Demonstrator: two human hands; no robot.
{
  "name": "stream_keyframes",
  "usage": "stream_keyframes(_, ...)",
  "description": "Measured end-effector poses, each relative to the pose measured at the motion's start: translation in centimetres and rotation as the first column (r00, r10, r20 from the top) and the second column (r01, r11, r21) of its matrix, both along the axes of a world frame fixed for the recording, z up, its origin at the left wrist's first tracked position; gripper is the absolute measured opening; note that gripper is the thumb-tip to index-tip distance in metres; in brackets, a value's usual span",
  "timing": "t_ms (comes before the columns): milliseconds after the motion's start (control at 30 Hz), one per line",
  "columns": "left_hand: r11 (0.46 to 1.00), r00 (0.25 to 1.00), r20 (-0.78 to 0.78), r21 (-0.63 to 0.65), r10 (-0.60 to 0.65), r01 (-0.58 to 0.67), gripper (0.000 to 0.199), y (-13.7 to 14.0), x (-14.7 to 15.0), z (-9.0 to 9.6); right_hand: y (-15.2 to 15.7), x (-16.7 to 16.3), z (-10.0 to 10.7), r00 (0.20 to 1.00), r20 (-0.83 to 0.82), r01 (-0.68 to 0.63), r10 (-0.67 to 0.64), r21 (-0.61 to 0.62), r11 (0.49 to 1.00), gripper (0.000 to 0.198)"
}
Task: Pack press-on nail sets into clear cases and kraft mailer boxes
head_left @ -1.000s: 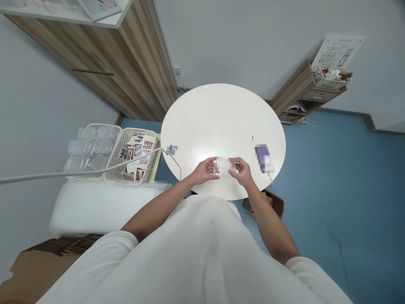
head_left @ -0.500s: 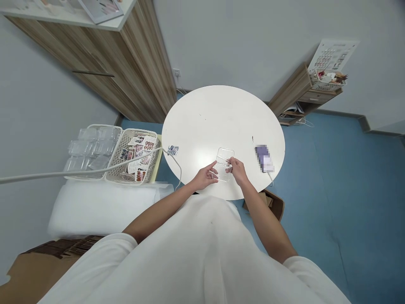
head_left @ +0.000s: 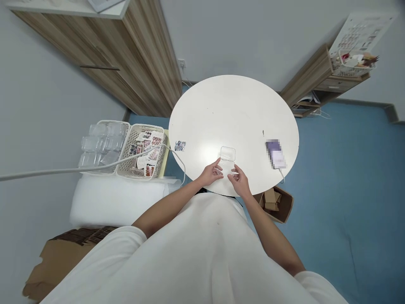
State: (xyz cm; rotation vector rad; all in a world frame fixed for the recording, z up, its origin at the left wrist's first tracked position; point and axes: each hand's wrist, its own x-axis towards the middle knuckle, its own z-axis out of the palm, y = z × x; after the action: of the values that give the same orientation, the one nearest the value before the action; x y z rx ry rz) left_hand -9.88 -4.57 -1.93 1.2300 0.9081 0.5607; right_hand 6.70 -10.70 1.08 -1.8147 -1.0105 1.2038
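A clear plastic hinged box (head_left: 228, 153) is in front of me near the table's front edge, its lid swung up away from me. My left hand (head_left: 211, 174) grips the box's left side, with the fingers curled against its lower part. On the opposite side, my right hand (head_left: 240, 181) holds the right edge between thumb and fingers. The lower half of the box is hard to make out against the white table (head_left: 234, 105). To the left lies a small sheet of shiny bluish press-on nails (head_left: 180, 146), apart from both hands.
A blurred-out phone (head_left: 274, 147) with a cable lies on the table's right. Left of the table stand a basket of nail cards (head_left: 126, 154) and a basket of clear boxes (head_left: 95, 143). A white cable (head_left: 139, 154) crosses there. An open carton (head_left: 286, 207) sits below right.
My right hand has shifted from the hinge area down to the box's lower right side. The box now sits more level with its lid tilted up. The whole view has shifted slightly.
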Motion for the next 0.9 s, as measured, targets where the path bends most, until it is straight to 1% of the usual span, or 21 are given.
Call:
stream_keyframes(133, 0.998, 0.979, -0.205, 0.060, -0.011, 0.024, 0.083, 0.1, -0.2, -1.9, -0.5, -1.0, -2.2, 1.000, -0.003, -0.019, 0.018, -0.066, 0.998, 0.072)
stream_keyframes(233, 0.990, 0.938, -0.346, 0.122, -0.025, 0.071, 0.072, 0.4, -0.2, -2.9, 0.0, -1.2, -3.5, 0.999, 0.044, -0.025, 0.030, -0.113, 0.993, 0.071)
stream_keyframes(367, 0.963, 0.869, -0.495, 0.227, -0.013, 0.144, 0.062, 1.0, 0.1, -3.4, 0.9, -1.3, -4.3, 0.988, 0.148, -0.023, 0.043, -0.132, 0.991, 0.066)
stream_keyframes(467, 0.947, 0.815, -0.580, 0.262, -0.002, 0.189, 0.057, 1.4, 0.5, -3.3, 1.3, -1.5, -4.7, 0.976, 0.211, -0.014, 0.047, -0.156, 0.988, 0.063)
stream_keyframes(533, 0.944, 0.794, -0.607, 0.253, -0.015, 0.212, 0.057, 1.4, 0.6, -3.2, 1.4, -1.7, -4.8, 0.972, 0.230, -0.005, 0.045, -0.169, 0.986, 0.062)
stream_keyframes(600, 0.951, 0.798, -0.602, 0.227, -0.030, 0.207, 0.062, 1.1, 0.5, -3.2, 1.1, -1.9, -4.9, 0.972, 0.235, 0.029, 0.012, -0.167, 0.985, 0.064)
stream_keyframes(700, 0.981, 0.821, -0.571, 0.147, -0.021, 0.127, 0.063, 0.4, 0.1, -3.2, 0.2, -2.3, -4.8, 0.977, 0.198, 0.113, -0.081, -0.151, 0.982, 0.064)
stream_keyframes(800, 0.994, 0.850, -0.527, 0.102, 0.017, 0.044, 0.052, -0.2, -0.1, -3.5, -0.6, -2.5, -4.5, 0.983, 0.123, 0.159, -0.140, -0.163, 0.974, 0.059)
stream_keyframes(900, 0.992, 0.867, -0.496, 0.126, 0.044, 0.022, 0.041, -0.2, 0.1, -3.6, -0.4, -2.3, -4.2, 0.990, 0.058, 0.139, -0.131, -0.164, 0.977, 0.052)
